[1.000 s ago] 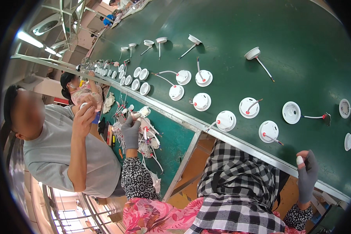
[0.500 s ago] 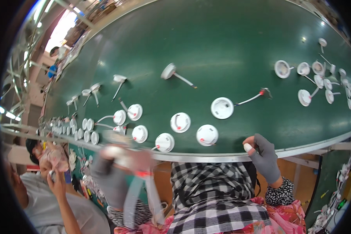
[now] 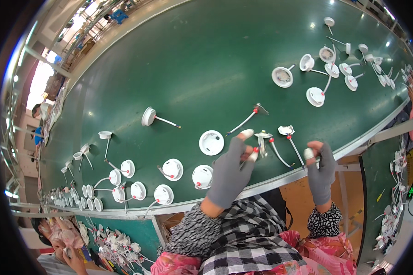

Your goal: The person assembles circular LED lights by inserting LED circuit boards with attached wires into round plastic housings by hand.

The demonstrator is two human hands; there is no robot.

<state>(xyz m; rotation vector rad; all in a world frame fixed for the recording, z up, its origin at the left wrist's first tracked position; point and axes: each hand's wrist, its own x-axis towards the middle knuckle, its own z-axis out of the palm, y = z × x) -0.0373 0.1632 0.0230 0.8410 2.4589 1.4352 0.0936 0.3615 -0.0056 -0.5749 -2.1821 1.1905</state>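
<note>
My left hand (image 3: 231, 172), in a grey fingerless glove with white-covered fingertips, reaches over the front of the green table. Its thumb and fingers close at the red collar of a corded lamp part (image 3: 256, 150). Just beyond them is a pale plate (image 3: 263, 135), and a white cable with a red collar (image 3: 280, 154) lies beside it. A white plate (image 3: 286, 130) has a cable running toward my right hand (image 3: 321, 172). That hand is curled at the table edge, thumb and fingers close together; whatever they hold is too small to name. A round white housing (image 3: 211, 143) lies left of these.
Several round white housings with cables (image 3: 164, 195) line the front edge to the left. Another group (image 3: 315, 96) sits at the right. A loose corded plate (image 3: 259, 109) lies beyond my left hand. Other people's hands (image 3: 73, 261) show at the lower left.
My left hand has swung from the lower left, where it carried a blurred bundle of corded parts, onto the table. Several corded plates now lie before me. The view has turned, shifting housings leftward.
</note>
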